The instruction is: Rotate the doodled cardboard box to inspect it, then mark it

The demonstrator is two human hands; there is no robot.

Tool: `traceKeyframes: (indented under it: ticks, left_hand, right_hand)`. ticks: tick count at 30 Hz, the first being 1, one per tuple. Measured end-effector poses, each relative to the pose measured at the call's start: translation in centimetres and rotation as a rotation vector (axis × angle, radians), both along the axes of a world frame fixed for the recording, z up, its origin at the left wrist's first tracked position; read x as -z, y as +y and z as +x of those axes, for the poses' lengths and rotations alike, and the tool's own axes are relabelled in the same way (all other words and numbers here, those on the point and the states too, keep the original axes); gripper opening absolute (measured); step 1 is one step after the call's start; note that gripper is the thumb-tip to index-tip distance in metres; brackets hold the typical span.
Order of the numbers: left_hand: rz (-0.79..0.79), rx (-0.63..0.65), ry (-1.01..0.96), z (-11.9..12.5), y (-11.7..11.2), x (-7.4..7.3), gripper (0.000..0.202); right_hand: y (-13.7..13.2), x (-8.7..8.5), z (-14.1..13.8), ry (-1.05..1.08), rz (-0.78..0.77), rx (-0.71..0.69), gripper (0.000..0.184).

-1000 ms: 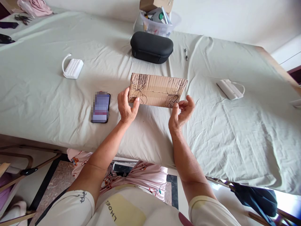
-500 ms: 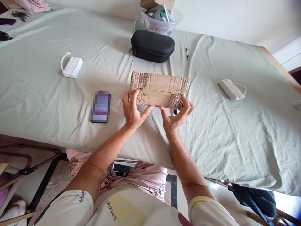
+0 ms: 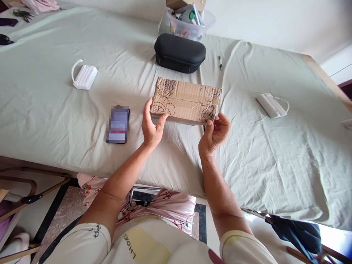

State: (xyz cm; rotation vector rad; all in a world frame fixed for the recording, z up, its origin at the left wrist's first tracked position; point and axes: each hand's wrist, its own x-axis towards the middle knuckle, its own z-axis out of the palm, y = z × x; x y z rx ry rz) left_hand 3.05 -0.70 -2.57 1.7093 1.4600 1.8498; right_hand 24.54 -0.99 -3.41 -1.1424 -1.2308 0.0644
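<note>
A brown cardboard box (image 3: 187, 99) with dark pen scribbles near its corners is held between my hands, tilted above the cloth. My left hand (image 3: 153, 126) grips its left end, thumb on the near lower edge and fingers along the side. At the near right corner, my right hand (image 3: 214, 135) holds it with the thumb in front and the fingers curled. A small part of a dark item (image 3: 204, 127) shows beneath the box by my right thumb; most of it is hidden.
A black zip case (image 3: 180, 53) lies beyond the box, with a pen (image 3: 220, 62) to its right. The phone (image 3: 118, 125) and a white corded device (image 3: 85, 77) lie left; another white device (image 3: 271, 105) lies right. A filled plastic tub (image 3: 189, 27) stands behind.
The box has tilted, so its near side now shows below the scribbled face. My left thumb has shifted left along the edge, and my right hand has moved slightly right and down.
</note>
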Motion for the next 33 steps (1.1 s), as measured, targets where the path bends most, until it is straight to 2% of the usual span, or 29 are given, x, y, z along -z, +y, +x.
traceKeyframes:
  ticks: [7,11,17,22,24,26,29,33]
  left_hand:
    - [0.018,-0.041,-0.082,-0.2,0.4,0.2,0.057]
    - [0.018,-0.042,-0.098,-0.5,0.6,0.3,0.052]
    - [-0.053,-0.072,0.008,-0.7,1.1,1.4,0.051]
    - [-0.161,-0.006,-0.019,-0.8,2.1,2.9,0.034]
    - [-0.194,-0.029,0.0,-0.8,2.4,3.4,0.027]
    - [-0.238,-0.064,0.022,-0.9,2.6,3.8,0.032]
    - [-0.319,-0.079,0.042,-0.9,2.8,4.1,0.041]
    - [-0.398,-0.063,0.067,-1.2,2.8,4.0,0.043]
  right_hand:
    - [-0.3,-0.7,0.6,0.07,0.018,0.041,0.041]
    - [-0.1,-1.1,0.9,0.034,0.031,0.085,0.041]
    - [0.8,0.4,0.8,0.043,-0.009,0.024,0.041]
    - [1.8,2.4,1.0,0.062,-0.251,-0.077,0.032]
    - [2.1,2.9,1.3,0.036,-0.38,-0.094,0.029]
    - [2.1,3.0,1.7,-0.04,-0.479,-0.072,0.026]
    - [1.9,3.0,1.9,-0.149,-0.531,-0.047,0.024]
    - [1.6,2.8,1.7,-0.19,-0.517,-0.053,0.022]
